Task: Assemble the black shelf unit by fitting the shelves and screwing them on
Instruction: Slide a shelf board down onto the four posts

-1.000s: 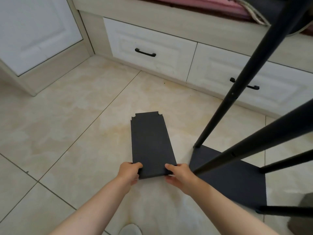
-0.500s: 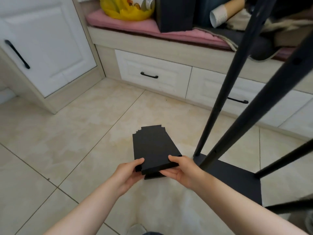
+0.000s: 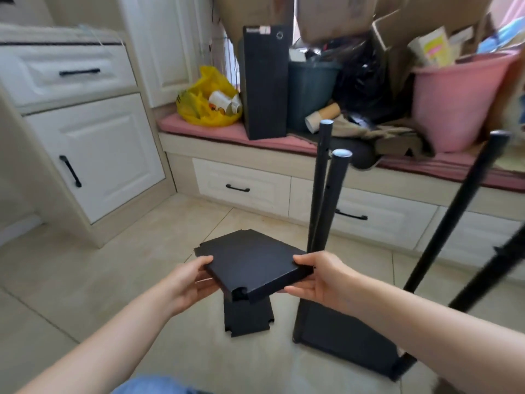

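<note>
Two hands hold the shelf (image 3: pixel 252 263) above the floor (image 3: pixel 108 280), left hand (image 3: pixel 187 282) and right hand (image 3: pixel 321 280) each pinching a side edge, thumb on top; the posts (image 3: pixel 326 194) stand rightward, nearer the right hand.

The held shelf (image 3: pixel 250 265) covers the far part of a second shelf panel (image 3: pixel 248 319) on the floor; only its near end shows. The fingertips of the left hand (image 3: pixel 189 282) and the right hand (image 3: pixel 318 277) slip under the held shelf, out of sight. The feet of the two left poles (image 3: pixel 324 194) are hidden behind the right hand. The two right poles (image 3: pixel 460 211) are blurred, and the nearer one runs off the right edge. The right forearm crosses the base shelf (image 3: pixel 341 336). The label on the far upright black panel (image 3: pixel 265 81) is too small to read. The top edge cuts the cardboard boxes (image 3: pixel 335 15).
</note>
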A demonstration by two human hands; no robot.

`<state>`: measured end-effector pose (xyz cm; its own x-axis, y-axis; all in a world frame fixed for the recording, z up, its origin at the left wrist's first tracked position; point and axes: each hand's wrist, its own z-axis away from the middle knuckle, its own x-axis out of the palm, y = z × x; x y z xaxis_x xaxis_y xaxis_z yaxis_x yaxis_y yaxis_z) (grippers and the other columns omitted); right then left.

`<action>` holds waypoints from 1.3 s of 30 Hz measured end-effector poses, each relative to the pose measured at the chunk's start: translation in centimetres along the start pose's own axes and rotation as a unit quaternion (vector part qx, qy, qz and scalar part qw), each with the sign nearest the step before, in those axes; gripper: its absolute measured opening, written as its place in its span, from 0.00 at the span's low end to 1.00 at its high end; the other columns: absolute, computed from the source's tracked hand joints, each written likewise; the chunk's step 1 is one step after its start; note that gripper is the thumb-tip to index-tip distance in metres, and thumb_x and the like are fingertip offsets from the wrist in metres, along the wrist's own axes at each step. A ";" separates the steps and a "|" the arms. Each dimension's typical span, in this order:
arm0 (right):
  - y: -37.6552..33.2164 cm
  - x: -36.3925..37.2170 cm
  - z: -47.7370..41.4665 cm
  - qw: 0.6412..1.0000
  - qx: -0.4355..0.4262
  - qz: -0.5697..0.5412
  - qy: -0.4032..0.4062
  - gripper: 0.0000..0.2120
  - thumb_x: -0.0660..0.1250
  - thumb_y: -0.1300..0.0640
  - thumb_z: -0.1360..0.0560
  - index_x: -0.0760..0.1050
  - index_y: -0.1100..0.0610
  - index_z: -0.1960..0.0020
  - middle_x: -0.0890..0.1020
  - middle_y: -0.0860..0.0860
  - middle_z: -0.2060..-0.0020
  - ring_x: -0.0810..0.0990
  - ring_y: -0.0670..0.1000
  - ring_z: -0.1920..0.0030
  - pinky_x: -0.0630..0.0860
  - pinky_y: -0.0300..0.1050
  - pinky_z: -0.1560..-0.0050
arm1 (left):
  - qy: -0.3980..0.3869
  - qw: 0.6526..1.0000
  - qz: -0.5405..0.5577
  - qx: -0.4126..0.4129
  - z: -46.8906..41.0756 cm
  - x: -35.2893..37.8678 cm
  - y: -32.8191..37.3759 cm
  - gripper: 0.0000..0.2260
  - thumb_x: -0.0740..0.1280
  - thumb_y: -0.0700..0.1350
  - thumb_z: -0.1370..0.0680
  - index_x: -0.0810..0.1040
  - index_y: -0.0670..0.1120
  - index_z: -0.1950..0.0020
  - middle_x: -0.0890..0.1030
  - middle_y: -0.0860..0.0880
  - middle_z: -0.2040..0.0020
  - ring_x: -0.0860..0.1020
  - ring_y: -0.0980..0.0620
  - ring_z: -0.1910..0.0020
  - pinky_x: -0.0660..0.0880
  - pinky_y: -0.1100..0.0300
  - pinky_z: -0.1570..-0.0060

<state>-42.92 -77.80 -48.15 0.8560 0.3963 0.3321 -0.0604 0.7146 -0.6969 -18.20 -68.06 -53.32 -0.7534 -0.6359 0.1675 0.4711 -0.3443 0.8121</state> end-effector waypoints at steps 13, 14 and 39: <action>-4.2 -11.5 13.0 0.992 -0.035 0.106 -0.056 0.25 0.72 0.55 0.31 0.73 0.63 0.37 0.81 0.57 0.65 0.80 0.54 0.73 0.77 0.42 0.74 | -0.149 0.981 -0.123 -0.012 8.1 1.7 4.7 0.19 0.72 0.51 0.25 0.82 0.40 0.40 0.86 0.44 0.48 0.85 0.49 0.57 0.83 0.60 0.61; -4.1 -12.4 13.5 0.993 -0.047 0.102 -0.033 0.26 0.72 0.55 0.32 0.74 0.62 0.36 0.81 0.57 0.65 0.80 0.54 0.73 0.76 0.41 0.75 | -0.164 0.978 -0.126 -0.005 8.5 2.4 4.6 0.21 0.73 0.50 0.27 0.82 0.39 0.38 0.85 0.43 0.45 0.85 0.49 0.55 0.83 0.59 0.59; -5.2 -17.0 22.9 0.959 -0.251 0.106 0.074 0.08 0.64 0.72 0.26 0.74 0.68 0.46 0.80 0.62 0.52 0.83 0.59 0.58 0.80 0.51 0.57 | -0.110 0.949 -0.077 0.286 17.6 12.9 5.7 0.10 0.71 0.47 0.22 0.84 0.42 0.45 0.87 0.45 0.51 0.85 0.49 0.60 0.82 0.56 0.67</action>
<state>-68.97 -75.08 -35.58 0.9173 0.3900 0.0806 -0.0183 0.2436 -0.9697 -33.31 -66.04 -36.65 -0.9004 -0.4268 0.0839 0.0695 0.0492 0.9964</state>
